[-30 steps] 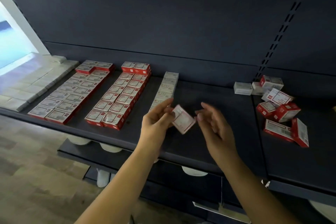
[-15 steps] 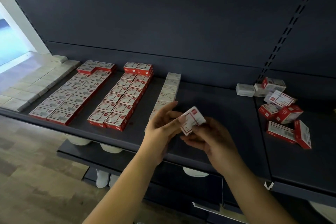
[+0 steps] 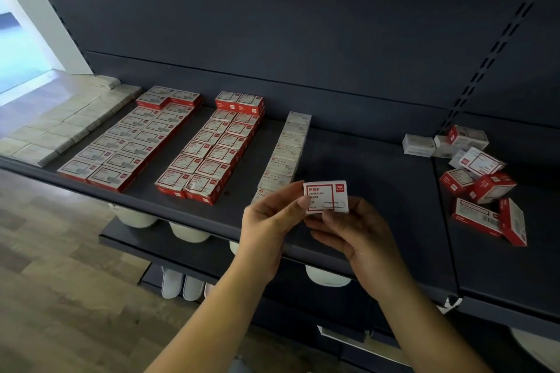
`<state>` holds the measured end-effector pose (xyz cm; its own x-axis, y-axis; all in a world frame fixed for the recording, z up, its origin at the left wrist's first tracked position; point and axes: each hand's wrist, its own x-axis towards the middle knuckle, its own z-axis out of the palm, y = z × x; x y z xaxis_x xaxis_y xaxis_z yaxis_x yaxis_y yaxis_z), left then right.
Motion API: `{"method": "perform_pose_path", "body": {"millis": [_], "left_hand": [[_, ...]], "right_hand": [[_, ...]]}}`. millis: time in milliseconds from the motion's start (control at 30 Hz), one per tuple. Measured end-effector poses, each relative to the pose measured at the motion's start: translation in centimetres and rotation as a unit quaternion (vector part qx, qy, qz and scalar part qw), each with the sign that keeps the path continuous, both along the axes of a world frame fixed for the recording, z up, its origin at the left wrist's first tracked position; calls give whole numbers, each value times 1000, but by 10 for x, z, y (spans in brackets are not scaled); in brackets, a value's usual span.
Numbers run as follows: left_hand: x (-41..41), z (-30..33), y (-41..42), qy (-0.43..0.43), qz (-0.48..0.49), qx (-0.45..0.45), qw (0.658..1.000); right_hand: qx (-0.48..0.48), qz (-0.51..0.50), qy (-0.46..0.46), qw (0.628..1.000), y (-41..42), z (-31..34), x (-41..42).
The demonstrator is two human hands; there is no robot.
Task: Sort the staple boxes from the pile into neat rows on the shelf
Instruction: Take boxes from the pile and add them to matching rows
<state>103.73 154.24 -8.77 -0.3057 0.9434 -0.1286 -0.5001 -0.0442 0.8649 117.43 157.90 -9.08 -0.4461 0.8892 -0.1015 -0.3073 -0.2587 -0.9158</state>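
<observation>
Both my hands hold one small white-and-red box (image 3: 326, 196) above the front of the dark shelf (image 3: 363, 179), its printed face towards me. My left hand (image 3: 269, 227) pinches its left edge; my right hand (image 3: 351, 230) holds it from below with the thumb on its lower face. Sorted boxes lie in rows on the shelf: two red double rows (image 3: 130, 142) (image 3: 212, 148) and a single white row (image 3: 285, 154) just left of my hands. The loose pile (image 3: 478, 179) of red and white boxes lies on the right.
Pale boxes (image 3: 57, 127) line the shelf's far left end. A slotted upright (image 3: 485, 63) divides the two shelf sections. Lower shelves hold white bowls (image 3: 188, 232). White shoes (image 3: 181, 283) stand on the wood floor below.
The box went from tilted between my parted hands to level and face-up in both hands. My right hand closed in under it.
</observation>
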Motion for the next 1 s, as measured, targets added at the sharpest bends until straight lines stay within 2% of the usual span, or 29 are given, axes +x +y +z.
{"method": "perform_pose_path", "body": {"millis": [67,133,167,233,300,433,500,567,600,633,667,700,767,800,833,867,1000], "left_hand": [[-5,0,-2,-3,5,-1,1000],[-12,0,-6,-5,7,2,1000],[-16,0,-8,-4,7,5,1000],[-26,0,-12,6,8,5,1000],[-38,1,-15,16,10,2,1000],[-67,5,-15,39,3,7,999],[-84,8,-11,44,2,14,999],[-102,12,-5,54,-2,17,998],[-113,14,-2,84,-6,24,996],[-125,15,0,149,-7,40,988],[-138,16,3,263,1,67,963],[-153,16,7,404,14,104,909],[-181,15,18,643,-2,190,742],[-192,16,23,707,-25,212,675],[-201,16,26,743,-45,221,630],[-207,18,30,763,-57,226,603],[-233,17,49,792,-71,267,545]], "right_hand": [[50,-15,-47,998,-2,-3,-5],[146,-52,-116,981,-4,-5,-11],[224,-75,-166,957,-3,-6,-13],[404,-93,-254,874,1,-12,-19],[501,-94,-301,806,6,-14,-27],[594,-134,-341,716,15,-7,-54],[605,-149,-349,700,19,-4,-70],[602,-151,-354,700,22,-3,-88],[602,-151,-359,697,24,-2,-98],[603,-151,-366,693,26,-1,-107],[602,-149,-375,690,29,0,-117],[598,-147,-386,688,32,2,-128],[581,-142,-412,688,37,3,-150],[571,-141,-423,689,39,3,-161],[564,-140,-431,690,40,2,-170],[560,-139,-435,691,41,1,-179],[560,-150,-431,692,47,-7,-205]]}}
